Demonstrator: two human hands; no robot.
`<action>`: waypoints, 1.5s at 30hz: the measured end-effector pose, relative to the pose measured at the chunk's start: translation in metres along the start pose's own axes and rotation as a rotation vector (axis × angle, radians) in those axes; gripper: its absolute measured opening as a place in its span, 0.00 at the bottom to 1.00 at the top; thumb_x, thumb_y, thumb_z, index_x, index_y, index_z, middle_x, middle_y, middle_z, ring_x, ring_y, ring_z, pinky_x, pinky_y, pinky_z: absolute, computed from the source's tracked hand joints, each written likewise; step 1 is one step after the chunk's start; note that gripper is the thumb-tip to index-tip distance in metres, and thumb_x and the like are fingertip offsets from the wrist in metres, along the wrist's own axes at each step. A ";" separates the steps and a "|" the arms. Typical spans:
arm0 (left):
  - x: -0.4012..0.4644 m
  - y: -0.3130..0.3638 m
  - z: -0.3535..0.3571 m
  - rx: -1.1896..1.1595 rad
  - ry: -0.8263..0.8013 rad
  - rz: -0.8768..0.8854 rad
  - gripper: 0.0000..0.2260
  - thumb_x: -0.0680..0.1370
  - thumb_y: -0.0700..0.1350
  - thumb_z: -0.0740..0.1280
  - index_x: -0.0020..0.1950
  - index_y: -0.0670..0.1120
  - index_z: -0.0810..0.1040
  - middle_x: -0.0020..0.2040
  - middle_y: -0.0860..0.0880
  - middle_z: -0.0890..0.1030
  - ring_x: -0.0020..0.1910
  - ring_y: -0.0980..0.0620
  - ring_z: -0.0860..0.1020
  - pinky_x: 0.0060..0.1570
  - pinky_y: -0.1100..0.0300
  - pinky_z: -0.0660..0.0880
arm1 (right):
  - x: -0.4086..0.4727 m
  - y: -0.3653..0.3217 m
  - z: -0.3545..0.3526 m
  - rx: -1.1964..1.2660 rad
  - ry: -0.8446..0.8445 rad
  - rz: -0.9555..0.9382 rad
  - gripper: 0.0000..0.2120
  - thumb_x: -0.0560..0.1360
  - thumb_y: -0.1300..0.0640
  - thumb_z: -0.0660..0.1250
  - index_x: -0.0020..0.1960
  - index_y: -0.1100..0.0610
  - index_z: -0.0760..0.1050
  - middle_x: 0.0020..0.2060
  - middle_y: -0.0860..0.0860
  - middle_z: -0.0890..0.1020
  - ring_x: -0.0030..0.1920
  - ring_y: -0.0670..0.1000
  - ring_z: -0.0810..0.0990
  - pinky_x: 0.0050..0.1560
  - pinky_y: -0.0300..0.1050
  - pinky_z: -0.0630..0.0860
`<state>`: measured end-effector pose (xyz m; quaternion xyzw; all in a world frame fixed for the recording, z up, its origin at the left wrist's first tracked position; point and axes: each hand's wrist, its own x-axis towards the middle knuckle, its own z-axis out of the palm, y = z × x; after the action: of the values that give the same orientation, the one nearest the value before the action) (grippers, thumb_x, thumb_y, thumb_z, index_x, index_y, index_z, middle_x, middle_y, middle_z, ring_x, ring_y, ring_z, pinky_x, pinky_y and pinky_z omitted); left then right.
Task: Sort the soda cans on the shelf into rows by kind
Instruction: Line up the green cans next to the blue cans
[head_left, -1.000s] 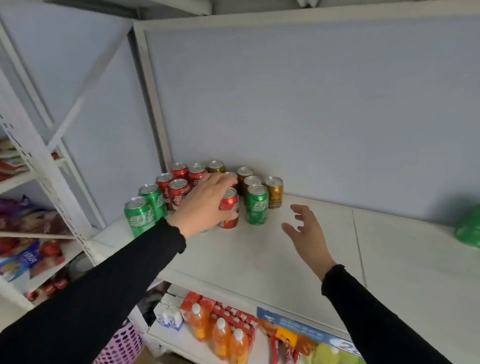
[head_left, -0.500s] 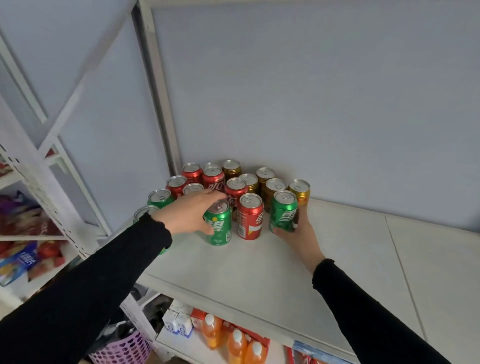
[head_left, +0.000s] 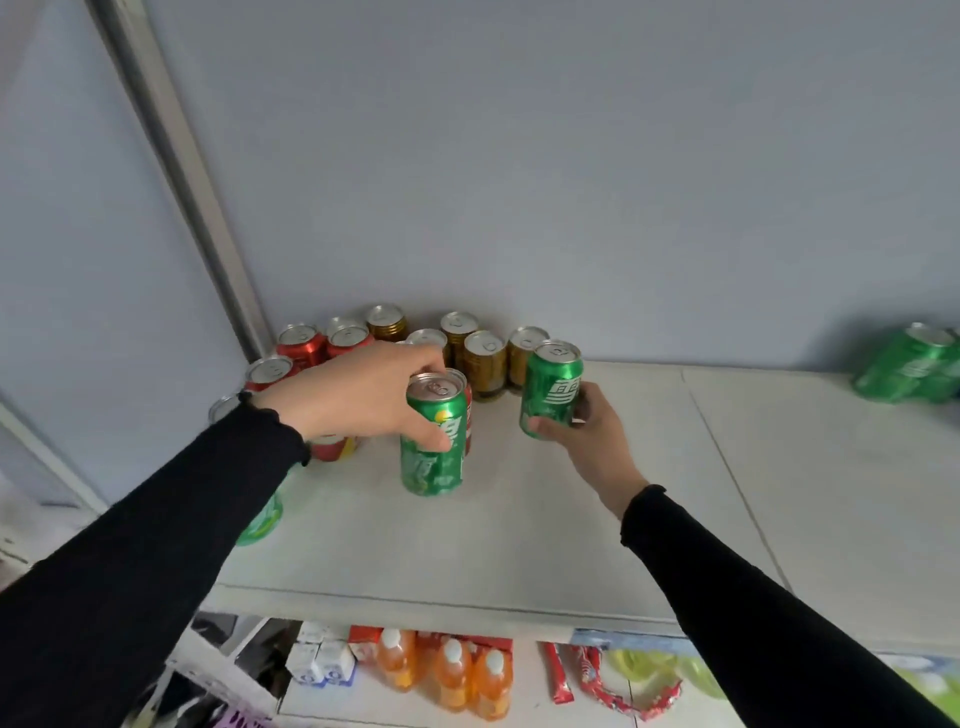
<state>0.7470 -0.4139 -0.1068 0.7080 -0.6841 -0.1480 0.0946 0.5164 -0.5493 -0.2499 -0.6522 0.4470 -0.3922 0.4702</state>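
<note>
My left hand (head_left: 358, 395) grips a green can (head_left: 434, 441) by its upper part, in front of the cluster. My right hand (head_left: 592, 441) holds a second green can (head_left: 551, 389) from below and behind, lifted off the white shelf (head_left: 519, 545). Behind them stand several red cans (head_left: 301, 345) at the back left and several gold cans (head_left: 485, 364) at the back middle. Another red can (head_left: 467, 415) is mostly hidden behind the left-hand can. One more green can (head_left: 262, 519) shows under my left sleeve.
More green cans (head_left: 909, 366) stand at the far right of the shelf by the wall. A metal upright (head_left: 182, 171) bounds the shelf on the left. Below the shelf's front edge are orange drink bottles (head_left: 452, 675), small cartons and red snack packets.
Both hands have closed on green cans and drawn them forward and up from the cluster. The view has moved closer and to the right, bringing the far-right green cans into sight.
</note>
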 end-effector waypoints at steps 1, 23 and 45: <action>0.007 0.012 -0.001 -0.034 0.004 0.031 0.24 0.62 0.63 0.79 0.53 0.61 0.73 0.48 0.61 0.80 0.44 0.62 0.79 0.44 0.56 0.78 | -0.004 -0.001 -0.011 0.001 0.028 0.001 0.27 0.65 0.55 0.81 0.60 0.52 0.74 0.52 0.44 0.83 0.53 0.47 0.82 0.53 0.45 0.78; 0.252 0.428 0.168 -0.204 0.099 0.401 0.25 0.67 0.53 0.78 0.59 0.52 0.73 0.53 0.54 0.78 0.50 0.51 0.78 0.43 0.56 0.75 | -0.015 0.100 -0.450 -0.106 0.559 0.078 0.26 0.67 0.56 0.80 0.61 0.50 0.74 0.53 0.45 0.83 0.53 0.48 0.82 0.55 0.49 0.78; 0.350 0.510 0.237 -0.015 0.222 0.180 0.34 0.70 0.50 0.78 0.72 0.47 0.67 0.64 0.44 0.69 0.56 0.44 0.76 0.49 0.57 0.69 | 0.077 0.161 -0.482 -0.153 0.478 0.052 0.33 0.72 0.62 0.73 0.73 0.57 0.64 0.67 0.55 0.77 0.66 0.56 0.76 0.66 0.50 0.73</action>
<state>0.1943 -0.7701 -0.1857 0.6551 -0.7288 -0.0649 0.1882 0.0558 -0.7748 -0.2779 -0.5629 0.5904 -0.4882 0.3102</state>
